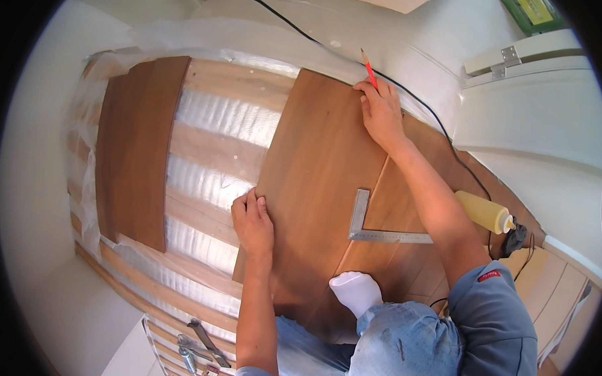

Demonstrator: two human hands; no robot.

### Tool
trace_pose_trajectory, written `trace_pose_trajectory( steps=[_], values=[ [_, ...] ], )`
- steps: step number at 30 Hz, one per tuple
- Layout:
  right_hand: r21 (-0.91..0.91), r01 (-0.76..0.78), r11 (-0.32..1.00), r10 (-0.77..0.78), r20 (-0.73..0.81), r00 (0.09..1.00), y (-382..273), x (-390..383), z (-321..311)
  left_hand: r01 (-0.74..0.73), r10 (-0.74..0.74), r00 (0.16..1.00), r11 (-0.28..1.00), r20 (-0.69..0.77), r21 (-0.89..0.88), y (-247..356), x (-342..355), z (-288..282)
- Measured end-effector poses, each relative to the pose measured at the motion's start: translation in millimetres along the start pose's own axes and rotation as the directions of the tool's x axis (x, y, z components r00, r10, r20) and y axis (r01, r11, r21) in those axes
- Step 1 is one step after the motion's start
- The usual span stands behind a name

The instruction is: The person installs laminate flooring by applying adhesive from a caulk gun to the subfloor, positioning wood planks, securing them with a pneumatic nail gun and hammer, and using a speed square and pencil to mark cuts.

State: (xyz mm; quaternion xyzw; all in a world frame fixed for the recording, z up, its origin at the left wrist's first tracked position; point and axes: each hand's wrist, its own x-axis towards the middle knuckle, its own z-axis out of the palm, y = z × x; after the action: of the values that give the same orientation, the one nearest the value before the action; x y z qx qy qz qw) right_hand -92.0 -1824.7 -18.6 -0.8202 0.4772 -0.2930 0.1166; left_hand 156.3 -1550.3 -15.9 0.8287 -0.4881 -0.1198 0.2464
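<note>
A wide brown floorboard (315, 149) lies before me, its left edge over the joists and its right edge along other laid boards. My left hand (252, 227) grips that left edge, fingers bent against the wood. At the board's far right corner, by the wall, my right hand (384, 117) holds a red pencil (369, 68) with its sharpened tip pointing up and away. A metal try square (392, 237) rests on the boards below my right forearm, partly covered by it.
Wooden joists (217, 145) with silvery foil between them run on the left, where another stack of brown boards (136, 152) lies. A black cable (423, 103) trails along the wall. A yellowish squeeze bottle (479, 211) lies at right. Several tools, including a hammer (206, 344), sit lower left.
</note>
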Motion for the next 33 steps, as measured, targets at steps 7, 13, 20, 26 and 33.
trace_pose_trajectory(
  steps=[7, 13, 20, 26, 33],
  values=[
    [-0.038, 0.046, 0.998, -0.047, -0.037, 0.998, 3.1, -1.2, 3.4, 0.008, -0.008, 1.000, 1.000, -0.013, -0.002, 1.1, -0.6, 1.3],
    [-0.043, 0.059, 0.997, -0.061, -0.038, 0.997, -0.5, -0.2, 3.3, -0.015, 0.016, 1.000, 1.000, -0.027, 0.012, -2.4, -1.6, 0.8],
    [-0.048, 0.065, 0.997, -0.067, -0.038, 0.997, -3.4, -0.6, 3.5, 0.010, -0.009, 0.999, 1.000, -0.037, 0.013, -0.8, -4.1, 0.1],
    [-0.075, 0.127, 0.989, -0.134, -0.103, 0.986, 10.2, -0.6, 6.6, -0.070, 0.068, 0.998, 0.977, 0.015, 0.202, 1.9, -9.5, 5.4],
    [0.075, 0.130, 0.989, -0.128, -0.039, 0.991, -26.8, -33.6, -14.4, -0.174, 0.132, 0.968, 0.965, 0.214, 0.195, 36.2, -98.1, -11.0]
  ],
)
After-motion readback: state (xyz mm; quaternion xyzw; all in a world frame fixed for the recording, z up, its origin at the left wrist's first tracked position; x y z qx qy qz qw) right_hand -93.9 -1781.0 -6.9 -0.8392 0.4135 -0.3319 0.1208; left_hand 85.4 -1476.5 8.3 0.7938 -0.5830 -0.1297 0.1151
